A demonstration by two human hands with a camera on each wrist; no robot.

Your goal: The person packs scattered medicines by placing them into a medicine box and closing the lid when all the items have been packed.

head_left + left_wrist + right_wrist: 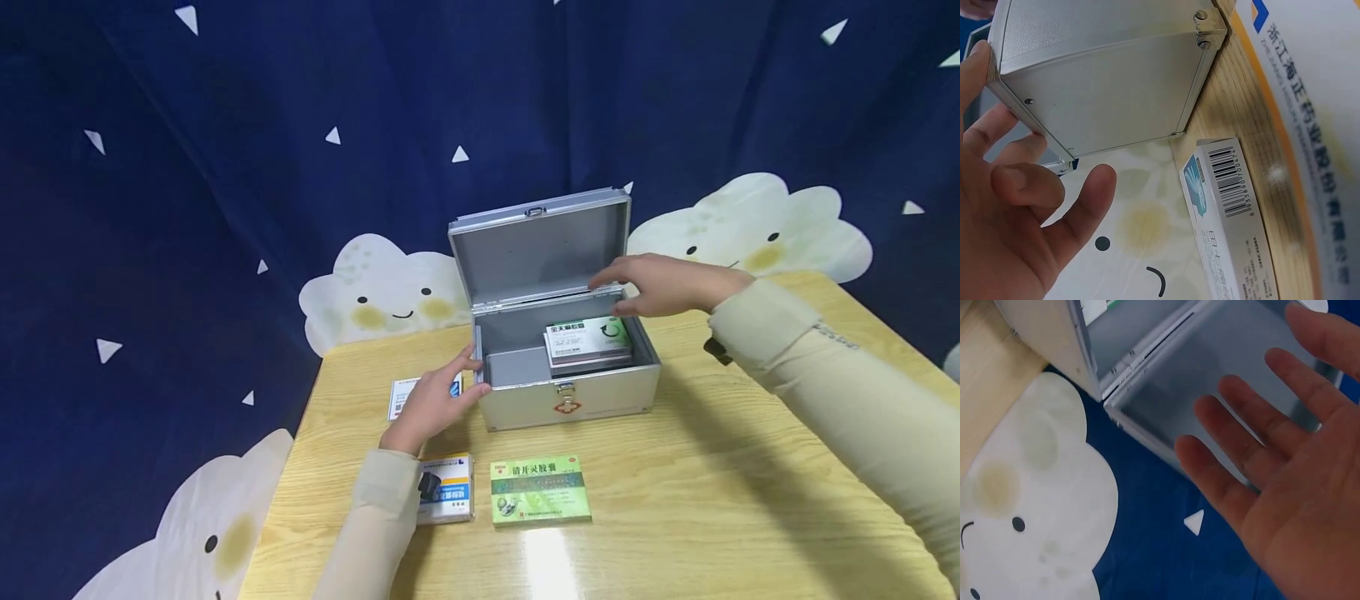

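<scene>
A silver first-aid case (517, 408) stands on the table with its lid (547, 250) raised. Inside, at the right, lies a stack of medicine boxes topped by a white and green one (588, 340). My left hand (435, 400) is at the case's left wall; in the left wrist view its fingertips (979, 65) rest at the rim, the fingers loosely bent. Above the right rear of the case hovers my right hand (663, 285), its spread fingers holding nothing. The right wrist view shows that palm (1297, 500) beside the lid's inside.
In front of the case lies a green medicine box (540, 492), with a white, blue and orange one (453, 496) to its left. Another white box (401, 396) lies partly behind my left hand. A dark blue curtain (262, 208) with cloud prints hangs behind the wooden table (675, 517).
</scene>
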